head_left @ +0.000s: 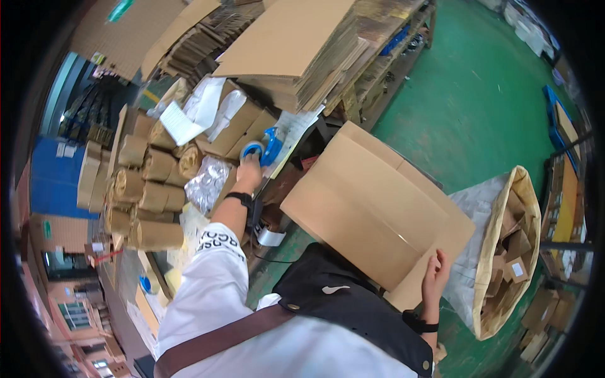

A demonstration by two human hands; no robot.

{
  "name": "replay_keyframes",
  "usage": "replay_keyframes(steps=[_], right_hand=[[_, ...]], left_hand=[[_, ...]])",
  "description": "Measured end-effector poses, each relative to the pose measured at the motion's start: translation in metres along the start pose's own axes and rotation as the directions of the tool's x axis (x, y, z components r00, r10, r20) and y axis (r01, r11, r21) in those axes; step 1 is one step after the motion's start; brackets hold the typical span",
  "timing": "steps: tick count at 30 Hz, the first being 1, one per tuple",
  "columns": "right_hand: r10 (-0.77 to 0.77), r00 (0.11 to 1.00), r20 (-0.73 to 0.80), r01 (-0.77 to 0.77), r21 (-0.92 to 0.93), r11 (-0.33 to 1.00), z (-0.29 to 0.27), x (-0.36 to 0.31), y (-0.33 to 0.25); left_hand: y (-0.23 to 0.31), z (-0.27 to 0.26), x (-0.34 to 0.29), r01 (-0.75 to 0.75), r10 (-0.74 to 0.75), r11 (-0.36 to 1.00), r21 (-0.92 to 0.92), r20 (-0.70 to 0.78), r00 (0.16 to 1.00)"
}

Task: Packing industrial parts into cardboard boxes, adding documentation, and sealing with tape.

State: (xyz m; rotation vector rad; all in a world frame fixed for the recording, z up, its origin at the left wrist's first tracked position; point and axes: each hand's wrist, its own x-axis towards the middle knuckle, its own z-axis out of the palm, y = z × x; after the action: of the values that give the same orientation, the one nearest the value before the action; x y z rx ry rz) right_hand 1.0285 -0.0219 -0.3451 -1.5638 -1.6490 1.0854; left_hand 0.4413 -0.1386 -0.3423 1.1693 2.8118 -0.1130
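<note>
My left hand (248,172) reaches out over the workbench and is closed on a blue tape dispenser (272,146) at its tape roll; part of the grip is hidden. In front of my body is a large brown cardboard box (372,198), tilted, with a seam running across its upper panel. My right hand (435,277) rests against the box's near right edge, fingers stretched out and slightly bent. A sheet of printed paper (295,129) lies beside the dispenser.
Rolled brown paper bundles (157,198) are stacked at the left, near crumpled clear plastic (208,183). Flat cardboard sheets (287,53) are piled at the far side. A large sack (482,264) with cardboard pieces stands at the right on the green floor (466,107).
</note>
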Motion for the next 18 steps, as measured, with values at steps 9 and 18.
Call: replay_keyframes(steps=[9, 18], right_hand=[[0.619, 0.712, 0.331, -0.685, 0.522, 0.508, 0.067, -0.071, 0.112], [0.559, 0.827, 0.053, -0.433, 0.693, 0.576, 0.127, -0.06, 0.133]], left_hand=[[0.16, 0.016, 0.038, 0.196, 0.516, 0.536, -0.821, 0.502, 0.694], [0.38, 0.15, 0.062, 0.471, 0.676, 0.735, -0.488, 0.589, -0.443]])
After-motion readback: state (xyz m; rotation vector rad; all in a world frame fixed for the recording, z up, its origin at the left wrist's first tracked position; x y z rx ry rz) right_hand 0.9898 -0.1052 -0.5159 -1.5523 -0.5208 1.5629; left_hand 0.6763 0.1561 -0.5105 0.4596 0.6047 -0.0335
